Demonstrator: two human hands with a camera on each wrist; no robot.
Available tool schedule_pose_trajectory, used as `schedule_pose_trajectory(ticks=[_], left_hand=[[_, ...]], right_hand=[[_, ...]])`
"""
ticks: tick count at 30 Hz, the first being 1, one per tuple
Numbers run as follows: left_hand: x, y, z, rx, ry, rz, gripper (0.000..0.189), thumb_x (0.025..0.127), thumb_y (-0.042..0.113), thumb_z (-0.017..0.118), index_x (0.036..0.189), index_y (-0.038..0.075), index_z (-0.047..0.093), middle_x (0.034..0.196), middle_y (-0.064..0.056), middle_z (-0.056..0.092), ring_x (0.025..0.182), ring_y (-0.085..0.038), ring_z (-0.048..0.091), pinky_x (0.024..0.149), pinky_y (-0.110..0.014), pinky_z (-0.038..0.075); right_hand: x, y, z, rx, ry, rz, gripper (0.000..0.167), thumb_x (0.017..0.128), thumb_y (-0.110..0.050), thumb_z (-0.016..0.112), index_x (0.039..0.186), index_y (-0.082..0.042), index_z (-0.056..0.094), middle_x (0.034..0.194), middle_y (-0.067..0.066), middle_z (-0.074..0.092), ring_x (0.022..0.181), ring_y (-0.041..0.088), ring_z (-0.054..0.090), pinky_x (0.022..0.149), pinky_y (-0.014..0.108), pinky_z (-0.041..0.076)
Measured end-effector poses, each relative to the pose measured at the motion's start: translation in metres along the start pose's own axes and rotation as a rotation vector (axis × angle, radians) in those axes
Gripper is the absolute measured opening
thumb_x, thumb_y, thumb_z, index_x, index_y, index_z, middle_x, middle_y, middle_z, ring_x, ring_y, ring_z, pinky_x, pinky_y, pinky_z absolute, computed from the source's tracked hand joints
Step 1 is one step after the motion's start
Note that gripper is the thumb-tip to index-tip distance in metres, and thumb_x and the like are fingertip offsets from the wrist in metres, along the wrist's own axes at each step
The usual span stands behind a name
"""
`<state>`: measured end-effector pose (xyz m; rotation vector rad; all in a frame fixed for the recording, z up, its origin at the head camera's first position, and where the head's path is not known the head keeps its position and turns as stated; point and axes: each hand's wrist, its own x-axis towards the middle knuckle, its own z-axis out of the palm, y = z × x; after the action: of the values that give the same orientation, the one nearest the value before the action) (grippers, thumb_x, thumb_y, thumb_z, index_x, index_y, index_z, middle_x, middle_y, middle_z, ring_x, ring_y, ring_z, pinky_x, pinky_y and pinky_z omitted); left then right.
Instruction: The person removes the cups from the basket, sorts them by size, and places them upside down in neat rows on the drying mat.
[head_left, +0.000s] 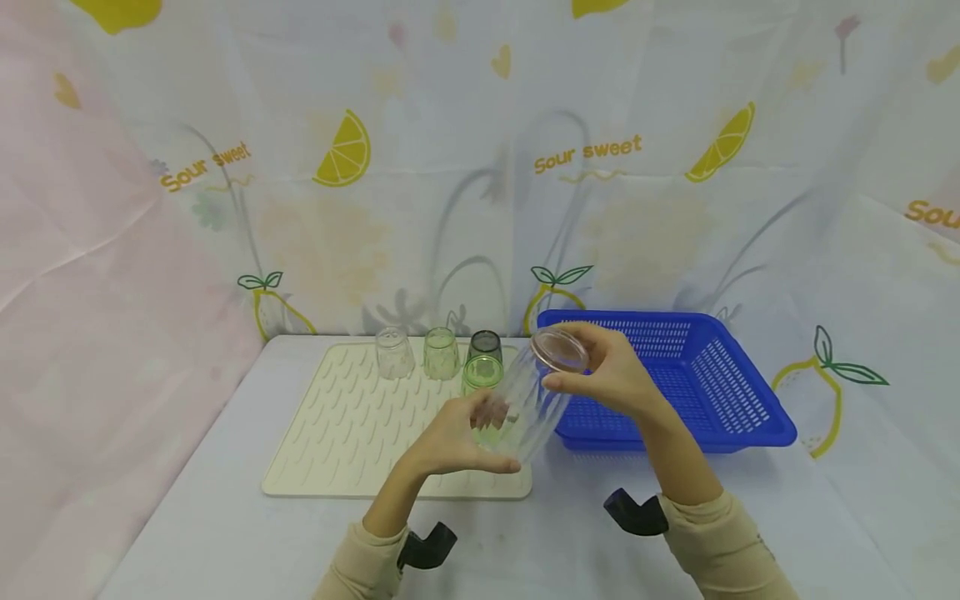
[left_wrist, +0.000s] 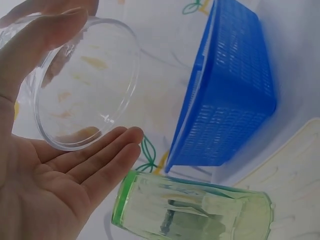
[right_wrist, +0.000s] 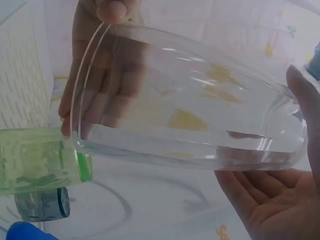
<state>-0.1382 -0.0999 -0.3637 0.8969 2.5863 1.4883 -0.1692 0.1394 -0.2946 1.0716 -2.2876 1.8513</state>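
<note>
Between both hands, a tall clear drinking glass (head_left: 536,400) with swirled ribs is tilted, its base up and to the right, its open mouth down toward the left. My right hand (head_left: 611,371) grips it around the base, thumb on the near side and fingers behind. At the rim, my left hand (head_left: 457,437) holds it between the thumb and the outstretched fingers (left_wrist: 107,160). A green glass (left_wrist: 195,207) stands upside down on the drying mat just behind the left hand. Part of it shows through the clear glass in the head view.
On the cream drying mat (head_left: 337,450), a small clear glass (head_left: 394,354), a pale green glass (head_left: 441,354) and a dark grey glass (head_left: 486,342) stand in a back row. A blue plastic basket (head_left: 750,437) sits right, behind the right hand. Printed cloth hangs behind.
</note>
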Motion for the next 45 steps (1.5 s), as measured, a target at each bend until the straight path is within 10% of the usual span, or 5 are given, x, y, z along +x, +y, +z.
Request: schedule_pose_trajectory(ticks=[7,23,38,45], left_hand=[[-0.002,-0.004,-0.001,-0.034,-0.003,0.026,0.058,0.060,0.028,0.086,0.108,0.008,0.060,0.094,0.002,0.067,0.082,-0.010,0.057,0.069,-0.027,0.052],[-0.044,-0.032,-0.026,-0.246,0.028,-0.091,0.069,0.076,0.013,0.079,0.132,-0.008,0.045,0.130,-0.025,0.052,0.119,-0.038,0.052,0.102,-0.036,0.045],[-0.119,-0.065,-0.068,-0.043,0.351,-0.230,0.065,0.073,0.010,0.081,0.126,-0.010,0.048,0.118,-0.022,0.060,0.108,-0.035,0.059,0.092,-0.024,0.050],[-0.150,-0.078,-0.082,0.064,0.482,-0.336,0.062,0.075,0.012,0.080,0.124,-0.009,0.051,0.118,-0.025,0.060,0.101,0.006,0.057,0.087,-0.006,0.045]], right_hand=[[0.006,0.001,-0.010,0.070,-0.177,-0.054,0.057,0.077,-0.005,0.077,0.123,0.014,0.050,0.110,0.004,0.064,0.097,0.016,0.063,0.076,0.029,0.058],[0.023,0.011,0.020,0.034,-0.097,-0.037,0.059,0.075,-0.018,0.081,0.120,0.009,0.055,0.108,0.021,0.063,0.096,0.017,0.064,0.084,0.031,0.056],[0.059,0.028,0.072,0.023,-0.108,-0.048,0.058,0.073,-0.014,0.080,0.123,0.003,0.056,0.111,0.015,0.063,0.100,0.021,0.063,0.090,0.032,0.053],[0.079,0.041,0.089,-0.019,-0.107,0.020,0.061,0.074,-0.015,0.079,0.127,0.002,0.053,0.120,0.015,0.060,0.108,0.024,0.061,0.094,0.030,0.051]])
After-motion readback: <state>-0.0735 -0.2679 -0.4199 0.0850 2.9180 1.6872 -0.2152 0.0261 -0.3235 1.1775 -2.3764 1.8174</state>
